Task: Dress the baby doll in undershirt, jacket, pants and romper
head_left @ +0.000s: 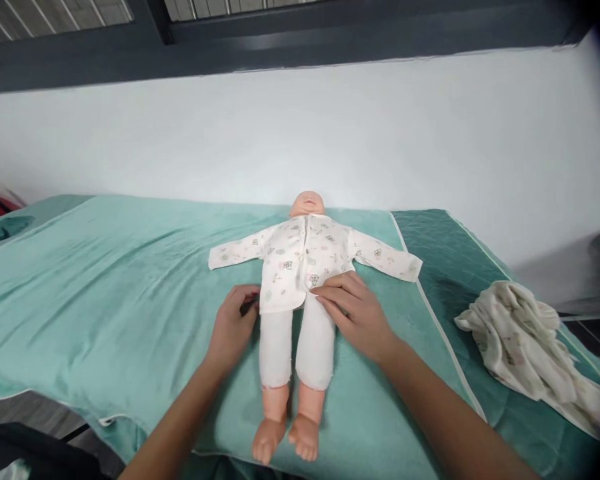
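Pale green cloth (pixel 130 267) covers most of the bed (pixel 435 230), and on it our doll (pixel 311 403) lies on its back, head by the far edge along the wall (pixel 230 147), feet close to the near edge. It wears a white printed shirt (pixel 286 267) and white trousers (pixel 315 353), sleeves spread wide. Our right hand (pixel 357 313) pinches the shirt's lower front edge; our left hand (pixel 233 327) is bent in at the opposite side of the hem, but whether it grips the fabric we cannot tell. A crumpled printed cloth (pixel 520 340) lies over toward the bed's right edge.

If we pulled hard on that front edge, we think the shirt could twist off centre, since only one side would bear the strain; a tug toward ourselves might also drag the doll and push its feet over the near edge.

Much of the doll's head is tipped out of sight, and the sleeves hide any hands. Our own fingers cover whatever fastening the hem may have, and our forearms are cut off at the bottom of the view
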`<action>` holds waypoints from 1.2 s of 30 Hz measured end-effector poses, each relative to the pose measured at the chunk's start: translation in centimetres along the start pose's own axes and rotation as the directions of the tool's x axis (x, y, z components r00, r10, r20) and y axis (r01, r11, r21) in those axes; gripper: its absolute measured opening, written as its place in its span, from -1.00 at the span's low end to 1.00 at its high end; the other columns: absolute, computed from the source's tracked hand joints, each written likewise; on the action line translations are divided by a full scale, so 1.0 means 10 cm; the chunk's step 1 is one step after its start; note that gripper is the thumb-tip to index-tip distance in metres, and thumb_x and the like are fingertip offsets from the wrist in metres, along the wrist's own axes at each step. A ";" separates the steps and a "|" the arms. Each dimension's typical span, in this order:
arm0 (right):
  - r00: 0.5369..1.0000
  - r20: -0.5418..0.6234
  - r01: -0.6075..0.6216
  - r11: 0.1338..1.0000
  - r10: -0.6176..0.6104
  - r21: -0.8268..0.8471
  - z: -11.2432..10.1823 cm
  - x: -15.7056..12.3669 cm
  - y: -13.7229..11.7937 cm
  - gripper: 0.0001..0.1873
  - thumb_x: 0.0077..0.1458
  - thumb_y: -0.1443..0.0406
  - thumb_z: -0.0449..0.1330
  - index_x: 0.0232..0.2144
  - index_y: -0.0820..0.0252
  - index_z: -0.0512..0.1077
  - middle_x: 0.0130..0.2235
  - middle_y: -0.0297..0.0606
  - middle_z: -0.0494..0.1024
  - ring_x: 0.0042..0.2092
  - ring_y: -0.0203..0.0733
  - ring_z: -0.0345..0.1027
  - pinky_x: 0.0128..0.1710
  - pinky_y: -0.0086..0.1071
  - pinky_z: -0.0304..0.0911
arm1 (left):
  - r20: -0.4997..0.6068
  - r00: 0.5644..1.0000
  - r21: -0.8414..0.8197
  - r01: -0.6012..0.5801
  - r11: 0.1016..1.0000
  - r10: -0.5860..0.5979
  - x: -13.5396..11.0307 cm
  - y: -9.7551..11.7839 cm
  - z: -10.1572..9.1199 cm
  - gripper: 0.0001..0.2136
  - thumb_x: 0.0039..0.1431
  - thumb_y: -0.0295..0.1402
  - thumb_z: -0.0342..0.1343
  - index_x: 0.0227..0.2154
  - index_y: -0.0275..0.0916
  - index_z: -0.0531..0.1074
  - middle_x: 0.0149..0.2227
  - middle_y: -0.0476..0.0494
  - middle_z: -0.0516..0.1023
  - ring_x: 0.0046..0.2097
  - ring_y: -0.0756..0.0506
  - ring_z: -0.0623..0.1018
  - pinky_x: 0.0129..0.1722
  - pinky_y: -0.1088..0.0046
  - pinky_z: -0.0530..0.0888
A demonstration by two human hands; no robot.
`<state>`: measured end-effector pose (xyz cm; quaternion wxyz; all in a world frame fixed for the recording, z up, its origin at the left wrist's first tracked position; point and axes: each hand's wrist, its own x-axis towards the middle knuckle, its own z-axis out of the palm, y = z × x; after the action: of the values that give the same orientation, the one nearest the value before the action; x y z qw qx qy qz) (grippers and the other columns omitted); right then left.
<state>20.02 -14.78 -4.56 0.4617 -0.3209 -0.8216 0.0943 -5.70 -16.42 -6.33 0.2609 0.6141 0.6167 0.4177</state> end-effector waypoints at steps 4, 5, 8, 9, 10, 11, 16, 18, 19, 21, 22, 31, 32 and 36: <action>1.000 0.000 -0.005 0.997 0.005 0.071 -0.03 0.01 0.01 -0.75 0.23 0.39 0.18 -0.07 0.03 0.49 -0.11 -0.27 0.60 -0.04 -0.12 0.41 0.03 -0.13 0.26 | -0.004 1.000 0.040 0.005 0.999 -0.005 -0.29 -0.03 -0.03 -0.65 0.13 -0.40 0.11 0.00 -0.12 0.41 0.04 -0.12 0.48 0.10 -0.12 0.46 0.18 0.26 0.36; 0.999 -0.031 -0.038 0.995 0.041 0.096 -0.04 0.00 0.03 -0.76 0.23 0.37 0.18 -0.07 0.04 0.49 -0.10 -0.26 0.59 -0.03 -0.12 0.41 0.03 -0.13 0.26 | -0.008 1.000 0.051 -0.002 0.999 0.003 -0.29 -0.01 -0.01 -0.64 0.11 -0.41 0.13 0.01 -0.12 0.40 0.06 -0.12 0.47 0.11 -0.12 0.45 0.19 0.26 0.34; 0.959 -0.151 -0.213 0.963 0.238 0.165 -0.07 -0.10 0.11 -0.80 0.26 0.31 0.15 -0.08 0.06 0.47 -0.10 -0.22 0.54 -0.05 -0.13 0.40 -0.01 -0.16 0.30 | -0.020 1.000 0.143 -0.008 0.990 0.011 -0.23 0.03 0.07 -0.70 0.10 -0.40 0.14 -0.07 -0.14 0.43 0.05 -0.13 0.47 0.11 -0.15 0.44 0.17 0.24 0.33; 0.932 -0.177 -0.287 0.941 0.317 0.177 -0.07 -0.17 0.15 -0.79 0.25 0.28 0.15 -0.07 0.07 0.46 -0.10 -0.22 0.52 -0.07 -0.13 0.40 -0.03 -0.17 0.32 | -0.018 1.000 0.209 -0.013 0.978 0.017 -0.20 0.03 0.10 -0.75 0.11 -0.39 0.14 -0.11 -0.14 0.44 0.05 -0.13 0.48 0.11 -0.18 0.43 0.16 0.21 0.33; 0.898 -0.190 -0.367 0.913 0.398 0.179 -0.07 -0.25 0.18 -0.78 0.24 0.27 0.15 -0.06 0.08 0.45 -0.09 -0.20 0.51 -0.09 -0.14 0.40 -0.05 -0.18 0.33 | -0.006 1.000 0.284 -0.021 0.959 0.024 -0.16 0.04 0.12 -0.77 0.13 -0.39 0.12 -0.13 -0.14 0.45 0.07 -0.14 0.48 0.10 -0.21 0.43 0.13 0.17 0.32; 0.859 -0.194 -0.445 0.879 0.473 0.171 -0.08 -0.34 0.20 -0.76 0.22 0.27 0.14 -0.05 0.10 0.43 -0.09 -0.19 0.50 -0.12 -0.14 0.40 -0.08 -0.18 0.35 | 0.012 0.999 0.356 -0.036 0.934 0.034 -0.13 0.04 0.15 -0.78 0.15 -0.39 0.10 -0.13 -0.14 0.46 0.08 -0.14 0.49 0.09 -0.24 0.43 0.09 0.14 0.31; 0.768 -0.139 -0.631 0.776 0.625 0.003 -0.05 -0.69 0.16 -0.53 0.08 0.42 0.03 0.06 0.15 0.34 -0.01 -0.13 0.52 -0.04 -0.07 0.41 0.00 -0.10 0.30 | 0.105 0.986 0.534 -0.168 0.829 0.133 0.01 0.05 0.23 -0.73 0.20 -0.46 0.01 -0.08 -0.12 0.49 0.05 -0.19 0.51 0.00 -0.30 0.45 -0.11 0.18 0.31; 0.786 -0.105 -0.618 0.778 0.609 -0.112 -0.01 -0.67 0.09 -0.48 0.05 0.37 0.09 0.11 0.12 0.33 -0.03 -0.15 0.53 -0.01 0.00 0.39 0.02 -0.07 0.26 | 0.118 0.978 0.547 -0.210 0.811 0.173 0.03 0.05 0.25 -0.74 0.20 -0.46 0.01 -0.11 -0.13 0.50 -0.01 -0.22 0.52 -0.03 -0.30 0.46 -0.14 0.20 0.30; 0.789 -0.088 -0.614 0.774 0.608 -0.154 0.01 -0.63 0.06 -0.48 0.05 0.32 0.14 0.11 0.10 0.34 -0.05 -0.17 0.55 -0.03 0.01 0.40 -0.01 -0.07 0.27 | 0.122 0.975 0.546 -0.223 0.808 0.187 0.03 0.05 0.25 -0.75 0.20 -0.46 0.01 -0.12 -0.14 0.50 -0.03 -0.23 0.53 -0.04 -0.30 0.46 -0.15 0.20 0.30; 0.772 -0.066 -0.633 0.755 0.632 -0.170 0.04 -0.53 0.02 -0.53 0.08 0.22 0.18 0.07 0.09 0.38 -0.12 -0.21 0.57 -0.13 0.00 0.43 -0.12 -0.15 0.28 | 0.116 0.973 0.533 -0.229 0.814 0.198 0.02 0.05 0.24 -0.77 0.21 -0.46 0.00 -0.16 -0.16 0.50 -0.09 -0.23 0.54 -0.06 -0.29 0.46 -0.15 0.21 0.30; 0.756 -0.061 -0.652 0.742 0.651 -0.155 0.04 -0.48 0.01 -0.57 0.11 0.19 0.16 0.04 0.09 0.40 -0.16 -0.22 0.59 -0.18 -0.03 0.44 -0.18 -0.20 0.27 | 0.106 0.974 0.520 -0.225 0.824 0.198 0.01 0.04 0.23 -0.79 0.21 -0.46 -0.01 -0.18 -0.18 0.50 -0.11 -0.23 0.54 -0.07 -0.28 0.46 -0.15 0.21 0.31; 0.685 -0.170 -0.728 0.658 0.709 -0.189 -0.01 -0.58 -0.09 -0.58 0.11 0.27 0.05 0.03 0.14 0.39 -0.48 -0.38 0.44 -0.40 -0.11 0.35 -0.38 -0.32 0.14 | -0.146 0.973 0.528 -0.077 0.846 0.180 -0.31 -0.05 0.07 -0.81 0.31 -0.30 -0.04 -0.23 -0.19 0.46 -0.08 -0.21 0.56 -0.02 -0.26 0.45 -0.03 0.17 0.33; 0.681 -0.173 -0.732 0.654 0.711 -0.194 -0.02 -0.61 -0.10 -0.57 0.11 0.27 0.05 0.04 0.13 0.39 -0.47 -0.37 0.45 -0.39 -0.10 0.35 -0.37 -0.31 0.16 | -0.160 0.972 0.531 -0.063 0.845 0.172 -0.34 -0.05 0.06 -0.81 0.31 -0.27 -0.04 -0.24 -0.18 0.46 -0.06 -0.20 0.56 -0.01 -0.27 0.45 -0.02 0.16 0.33; 0.724 -0.197 -0.689 0.698 0.661 -0.193 -0.01 -0.66 -0.07 -0.52 0.13 0.27 0.05 0.12 0.10 0.37 -0.31 -0.26 0.49 -0.30 -0.05 0.38 -0.27 -0.18 0.30 | -0.181 0.972 0.455 -0.054 0.889 0.151 -0.40 -0.03 0.06 -0.85 0.26 -0.34 -0.01 -0.17 -0.17 0.42 -0.03 -0.19 0.55 0.04 -0.26 0.47 0.04 0.13 0.33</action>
<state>22.20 -19.43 -8.78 0.3954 -0.6607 -0.6239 0.1335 -4.93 -20.14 -7.61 0.0233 0.6416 0.6869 0.3407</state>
